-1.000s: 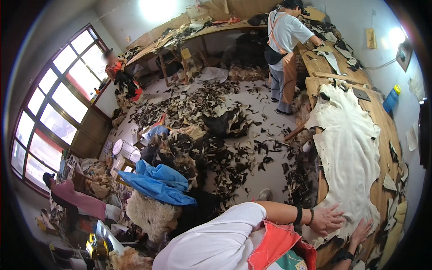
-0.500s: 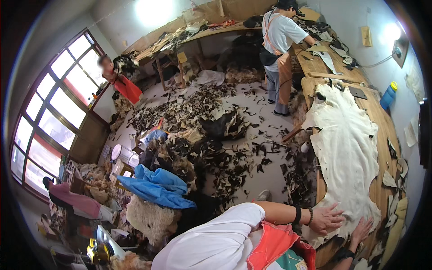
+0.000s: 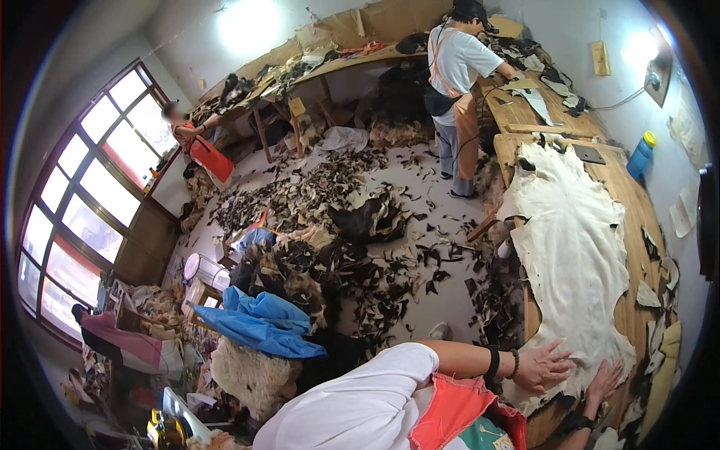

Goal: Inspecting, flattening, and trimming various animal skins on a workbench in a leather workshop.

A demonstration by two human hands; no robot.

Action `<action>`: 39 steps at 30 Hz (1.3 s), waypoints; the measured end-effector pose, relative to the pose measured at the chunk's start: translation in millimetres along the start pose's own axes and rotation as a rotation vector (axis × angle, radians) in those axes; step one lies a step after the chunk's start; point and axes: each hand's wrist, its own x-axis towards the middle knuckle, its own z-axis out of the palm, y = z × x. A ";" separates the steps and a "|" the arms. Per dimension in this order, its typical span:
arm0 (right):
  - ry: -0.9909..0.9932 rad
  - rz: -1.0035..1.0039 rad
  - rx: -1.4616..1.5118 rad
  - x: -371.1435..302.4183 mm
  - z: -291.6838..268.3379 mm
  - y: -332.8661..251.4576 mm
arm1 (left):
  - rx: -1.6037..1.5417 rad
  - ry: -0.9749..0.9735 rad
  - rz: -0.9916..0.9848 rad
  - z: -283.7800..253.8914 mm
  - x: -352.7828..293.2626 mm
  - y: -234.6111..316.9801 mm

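Note:
A whole pale hide (image 3: 574,247), cream-white with a ragged outline, lies spread lengthwise over the wooden table (image 3: 628,187) on the right. My left hand (image 3: 544,366) rests flat on its near end, fingers spread, with a dark band and a beaded bracelet at the wrist. My right hand (image 3: 604,381) lies with fingers stretched out by the hide's near right edge. Neither hand grips anything. Small dark patches show along the hide's border.
A blue bottle (image 3: 641,155) with a yellow lid and a dark flat phone-like object (image 3: 589,154) are at the table's far end. Dark scraps (image 3: 300,187) cover much of the floor. Blue sheeting (image 3: 259,321) lies over fleeces at left. Two co-workers stand at far benches.
The co-worker at the far left has put the dark fur piece from their arms onto the bench. My hands stay in the same place on the hide; the view has shifted slightly.

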 end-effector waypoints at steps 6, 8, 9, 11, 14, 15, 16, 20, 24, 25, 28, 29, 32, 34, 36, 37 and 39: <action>-0.012 0.008 0.011 -2.5 -3.3 -7.2 | -0.007 -0.013 -0.003 -3.9 -2.5 0.8; -0.018 0.008 0.014 -1.5 -4.4 -11.1 | 0.004 -0.004 -0.013 -2.2 -1.8 0.3; -0.008 -0.011 0.027 -1.4 -7.0 -13.0 | 0.010 0.007 -0.022 -1.6 -1.6 -0.5; 0.003 -0.028 0.038 0.2 -7.4 -12.9 | 0.039 0.015 -0.021 -1.3 -1.5 -2.2; 0.111 -0.006 0.012 9.3 7.9 19.4 | 0.028 -0.004 0.002 4.5 10.7 6.0; 0.173 -0.069 0.037 20.4 21.8 44.6 | -0.006 -0.035 0.011 8.6 17.1 13.1; 0.234 -0.136 0.060 22.2 36.2 67.2 | -0.032 -0.046 0.046 7.6 17.9 14.8; -0.041 0.038 0.104 5.1 -19.9 -6.7 | 0.124 -0.044 -0.029 -3.1 3.9 1.8; 0.014 -0.029 0.360 -17.8 -22.9 -43.9 | 0.175 -0.119 -0.081 -17.6 -8.3 -0.6; -0.039 -0.101 0.384 -20.2 -38.9 -56.9 | 0.186 -0.161 -0.071 -21.8 -6.1 3.3; 0.092 -0.457 0.545 -50.8 -38.6 -94.4 | 0.200 -0.225 -0.019 -35.7 0.2 8.0; 0.021 -0.506 0.460 -63.0 -44.9 -106.0 | 0.223 -0.248 -0.036 -38.8 1.1 5.2; -0.122 -0.634 0.311 -67.0 -71.7 -94.6 | 0.184 -0.336 0.080 -58.2 6.3 -1.5; -0.211 -0.477 0.213 -21.1 -52.5 -67.8 | 0.145 -0.371 0.138 -60.8 10.5 -1.9; -0.020 -0.227 0.325 16.6 -35.1 -40.5 | 0.150 -0.466 0.155 -71.0 12.2 -3.4; -0.023 -0.211 0.321 31.6 -32.2 -33.3 | 0.142 -0.482 0.165 -74.6 14.1 -2.9; 0.099 0.077 0.300 56.3 -33.3 -29.5 | 0.246 -0.417 0.202 -62.6 7.2 -8.5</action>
